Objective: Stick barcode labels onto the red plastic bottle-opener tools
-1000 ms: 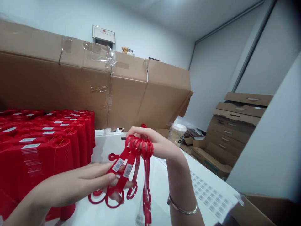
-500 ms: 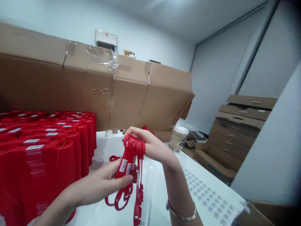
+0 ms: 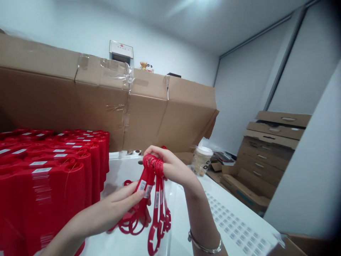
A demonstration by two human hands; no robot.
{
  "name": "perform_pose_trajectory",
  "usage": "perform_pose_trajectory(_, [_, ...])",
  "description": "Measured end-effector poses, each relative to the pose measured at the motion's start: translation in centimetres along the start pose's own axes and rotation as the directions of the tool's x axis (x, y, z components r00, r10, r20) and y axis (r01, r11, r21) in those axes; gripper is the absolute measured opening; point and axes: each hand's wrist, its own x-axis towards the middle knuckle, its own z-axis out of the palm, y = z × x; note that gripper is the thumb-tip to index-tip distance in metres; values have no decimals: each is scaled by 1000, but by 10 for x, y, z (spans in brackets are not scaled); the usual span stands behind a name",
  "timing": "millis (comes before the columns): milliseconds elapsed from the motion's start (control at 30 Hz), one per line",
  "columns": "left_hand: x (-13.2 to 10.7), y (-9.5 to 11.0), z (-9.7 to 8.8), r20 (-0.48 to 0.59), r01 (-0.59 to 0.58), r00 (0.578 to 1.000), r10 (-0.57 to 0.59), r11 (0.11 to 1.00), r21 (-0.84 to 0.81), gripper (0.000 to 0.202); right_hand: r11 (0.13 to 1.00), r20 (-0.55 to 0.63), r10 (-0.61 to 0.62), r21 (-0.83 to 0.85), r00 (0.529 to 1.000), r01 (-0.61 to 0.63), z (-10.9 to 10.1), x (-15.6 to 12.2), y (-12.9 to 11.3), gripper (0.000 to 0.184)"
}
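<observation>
My right hand (image 3: 169, 165) holds a bundle of red plastic loop straps (image 3: 151, 199) by their top loops, which are gathered over its fingers. White barcode labels show on the hanging straps, and their lower rings dangle above the white table (image 3: 181, 231). My left hand (image 3: 119, 202) pinches the straps near the labels, thumb in front and fingers partly hidden behind them. A silver bangle (image 3: 205, 245) circles my right wrist.
Tall nested stacks of red plastic pieces (image 3: 48, 188) with barcode labels stand at the table's left. A printed label sheet (image 3: 234, 227) lies at the right. Behind stand a lidded plastic cup (image 3: 201, 160), a large cardboard sheet (image 3: 106, 103) and stacked cardboard boxes (image 3: 261, 156).
The straps are gathered into a tighter bundle and hang straighter. My left hand has moved up along them, and the whole scene sits slightly lower in view.
</observation>
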Motion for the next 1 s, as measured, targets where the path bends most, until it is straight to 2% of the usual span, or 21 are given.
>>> perform_pose_trajectory(100, [1,7,3,65,66,996,-61,995,-70,50,1000,-2,2,4,1000,-2,-2,0,-1,11])
perform_pose_trajectory(167, [3,6,1,110,50,993,-36,991,-127,50,1000,18,9,7,1000,-9,-3,0,-1,9])
perform_pose_trajectory(367, [14,-15,-9,195,45,981,0,972,-229,44,1000,58,-12,-2,998,12,-6,-3,0,6])
perform_pose_trajectory(500, [12,-14,-8,300,42,953,50,955,-293,34,1000,90,8,26,996,-11,-7,-6,-1,5])
perform_pose_trajectory(567, [11,-11,-4,273,85,962,-1,951,-296,39,1000,34,5,24,999,-6,-6,-6,-1,5])
perform_pose_trajectory(667, [12,-6,8,172,112,982,-78,974,-199,49,1000,-58,-3,4,998,3,-1,-4,0,9])
perform_pose_trajectory(767, [15,-5,16,141,72,988,-56,991,-113,50,1000,-68,-14,-26,998,12,3,0,3,12])
perform_pose_trajectory(900, [17,-7,18,88,45,996,-35,991,-124,45,998,-103,-27,-60,994,21,6,4,6,15])
perform_pose_trajectory(1000, [17,-10,17,65,53,997,-45,991,-125,51,999,-126,-20,-36,992,15,9,5,8,15])
